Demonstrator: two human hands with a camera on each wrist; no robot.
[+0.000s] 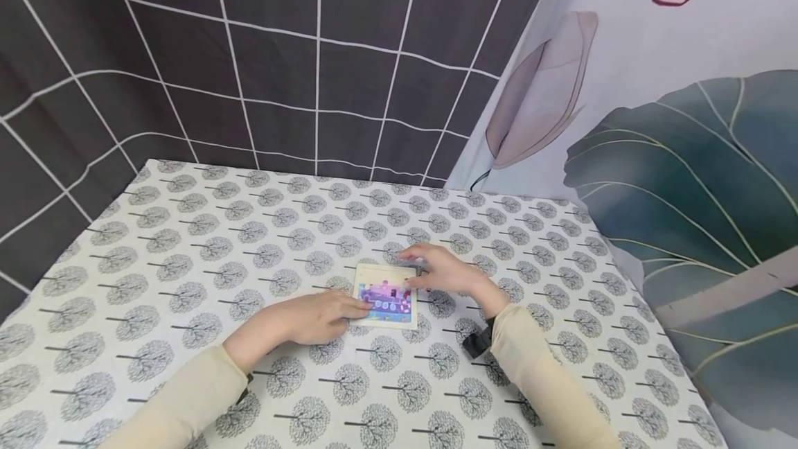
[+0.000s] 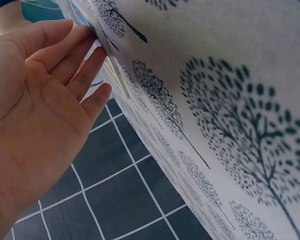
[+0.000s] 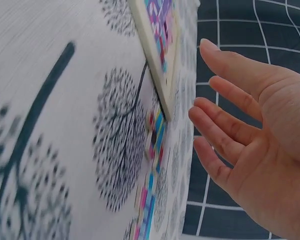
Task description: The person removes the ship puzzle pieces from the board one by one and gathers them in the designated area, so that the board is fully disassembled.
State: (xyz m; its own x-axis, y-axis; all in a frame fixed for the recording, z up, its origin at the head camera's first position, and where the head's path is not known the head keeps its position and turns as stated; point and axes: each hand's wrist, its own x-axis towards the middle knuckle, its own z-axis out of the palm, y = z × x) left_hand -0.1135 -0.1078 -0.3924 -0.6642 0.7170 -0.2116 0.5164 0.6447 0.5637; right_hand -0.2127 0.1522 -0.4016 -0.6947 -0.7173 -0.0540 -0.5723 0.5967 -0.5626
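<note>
A small jigsaw puzzle point(image 1: 385, 302) with a purple, pink and blue picture lies flat in a pale frame point(image 1: 389, 271) on the patterned cloth. My left hand point(image 1: 314, 317) rests its fingertips on the lower left part of the puzzle; in the left wrist view the left palm point(image 2: 40, 100) is bare and the fingers extend. At the upper right edge hovers my right hand point(image 1: 442, 270), fingers spread and loosely bent. Nothing is held in the right palm point(image 3: 260, 135) in the right wrist view. Thin colourful pieces point(image 3: 149, 200) lie on the cloth near the frame there.
A white cloth point(image 1: 262, 192) with dark tree prints covers the table. Behind it hangs a dark curtain point(image 1: 274, 61) with white grid lines. At the right is a pale curtain with a large green leaf print point(image 1: 692, 179). A black wrist strap part point(image 1: 477, 344) shows by the right sleeve.
</note>
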